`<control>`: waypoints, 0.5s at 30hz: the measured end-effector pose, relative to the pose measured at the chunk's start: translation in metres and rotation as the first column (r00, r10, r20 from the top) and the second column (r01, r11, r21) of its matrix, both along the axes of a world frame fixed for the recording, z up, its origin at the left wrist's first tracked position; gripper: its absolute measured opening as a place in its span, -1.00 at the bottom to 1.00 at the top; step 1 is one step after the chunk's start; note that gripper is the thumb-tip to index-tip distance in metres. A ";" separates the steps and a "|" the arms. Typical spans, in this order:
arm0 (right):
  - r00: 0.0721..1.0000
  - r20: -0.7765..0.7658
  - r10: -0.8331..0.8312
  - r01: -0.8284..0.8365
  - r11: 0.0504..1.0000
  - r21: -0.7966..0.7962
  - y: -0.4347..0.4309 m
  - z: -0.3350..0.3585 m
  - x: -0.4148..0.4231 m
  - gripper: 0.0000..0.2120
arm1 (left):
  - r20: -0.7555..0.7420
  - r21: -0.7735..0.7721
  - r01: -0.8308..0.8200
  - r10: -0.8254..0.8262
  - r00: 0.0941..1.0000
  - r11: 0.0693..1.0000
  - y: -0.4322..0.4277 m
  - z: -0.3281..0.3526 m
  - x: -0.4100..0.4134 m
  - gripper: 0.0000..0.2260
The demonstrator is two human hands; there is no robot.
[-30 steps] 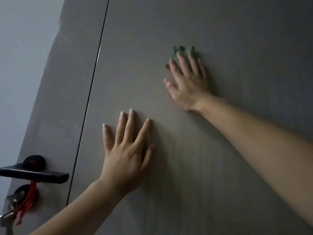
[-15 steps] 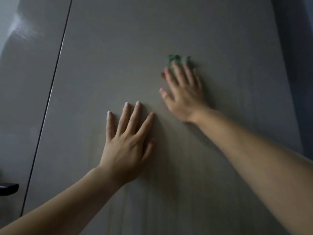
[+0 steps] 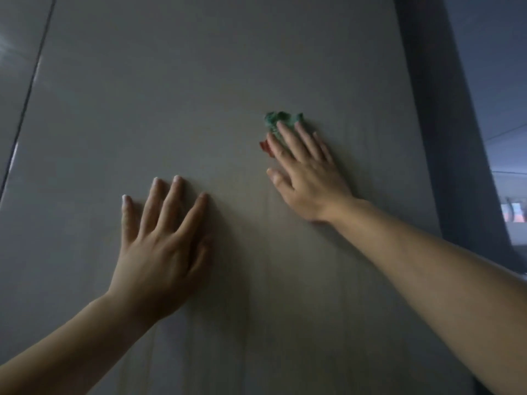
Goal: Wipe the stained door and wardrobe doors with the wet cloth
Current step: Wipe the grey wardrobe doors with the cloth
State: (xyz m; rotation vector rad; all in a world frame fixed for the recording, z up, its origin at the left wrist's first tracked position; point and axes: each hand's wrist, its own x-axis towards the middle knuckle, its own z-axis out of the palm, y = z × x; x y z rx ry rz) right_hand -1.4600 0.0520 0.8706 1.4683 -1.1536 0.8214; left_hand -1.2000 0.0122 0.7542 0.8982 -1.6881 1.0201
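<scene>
The right hand [image 3: 308, 181], its grip spread flat, presses the green cloth [image 3: 275, 119] under its fingertips against the grey door [image 3: 199, 95], while the left hand [image 3: 162, 252] rests flat lower down, fingers spread.

I register dim light, a dark upright strip [image 3: 445, 138] at right, a bluish-grey wall [image 3: 496, 67] and bright patch [image 3: 513, 212] beyond.

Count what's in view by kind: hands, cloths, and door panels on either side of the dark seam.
Hands: 2, the left hand and the right hand, both with straight fingers against the door
Cloths: 1, the green cloth under the right fingertips
Door panels: 2, the wide panel and the narrow panel at far left
Total: 5
</scene>
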 end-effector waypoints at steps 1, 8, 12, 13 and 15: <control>0.994 0.104 -0.018 0.021 0.999 -0.027 0.004 0.015 -0.023 -0.32 | 0.009 -0.017 0.009 -0.009 1.000 1.000 0.002 -0.001 -0.005 -0.41; 0.954 0.299 -0.020 0.048 0.995 -0.086 0.012 -0.003 -0.071 -0.34 | 0.150 -0.046 0.054 -0.047 0.988 0.997 0.011 -0.009 -0.077 -0.43; 0.993 0.098 -0.072 0.071 0.997 0.012 0.019 -0.035 -0.095 -0.29 | 0.154 -0.029 0.041 -0.036 0.987 0.999 0.011 -0.012 -0.098 -0.42; 0.985 0.154 -0.074 0.074 0.997 0.006 0.022 -0.017 -0.106 -0.29 | 0.148 -0.032 0.044 -0.039 0.988 0.999 0.011 -0.012 -0.099 -0.42; 0.947 0.312 -0.074 0.083 0.996 -0.016 0.024 0.024 -0.120 -0.35 | 0.143 -0.039 0.048 -0.042 0.989 0.998 0.012 -0.012 -0.099 -0.43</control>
